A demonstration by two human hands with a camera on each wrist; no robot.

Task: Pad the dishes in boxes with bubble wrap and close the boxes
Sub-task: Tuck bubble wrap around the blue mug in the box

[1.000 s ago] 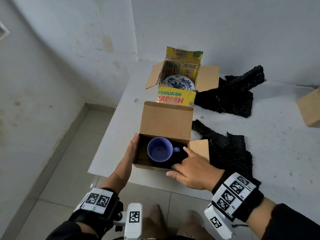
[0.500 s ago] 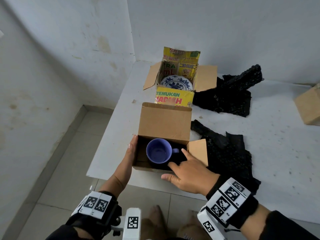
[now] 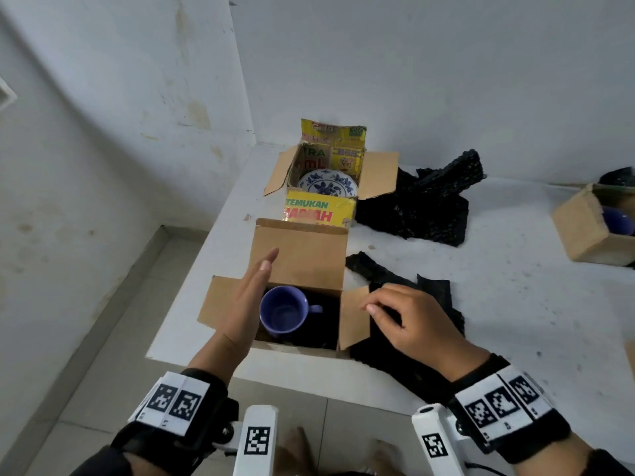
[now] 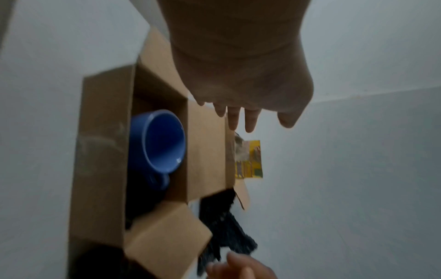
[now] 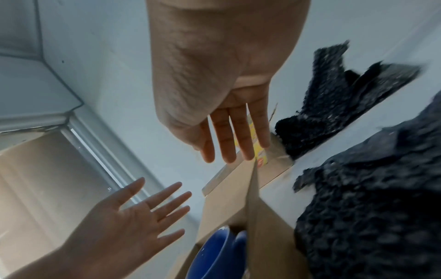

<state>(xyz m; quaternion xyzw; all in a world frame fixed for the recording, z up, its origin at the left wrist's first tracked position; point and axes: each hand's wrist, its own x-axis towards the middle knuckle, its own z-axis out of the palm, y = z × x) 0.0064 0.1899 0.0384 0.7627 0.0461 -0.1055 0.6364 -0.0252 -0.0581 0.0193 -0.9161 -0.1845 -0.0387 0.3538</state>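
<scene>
Head view first: blue mug (image 3: 283, 310) sits in my near brown box (image 3: 298, 266) on black bubble wrap, flaps up, so closing remains; the far box (image 3: 330, 173) with its plate (image 3: 326, 183) also stands open on the tabletop (image 3: 515, 304). My left hand (image 3: 245, 305) hovers flat over the box's left side, fingers straight, holding nothing. My right hand (image 3: 417, 321) curls at the right flap (image 3: 354, 316); whether it pinches it, I cannot tell. Left wrist view: mug (image 4: 158, 141) inside, my fingers (image 4: 241, 119) apart. Right wrist view: fingers (image 5: 236, 136) extended beside the flap edge (image 5: 254, 198).
</scene>
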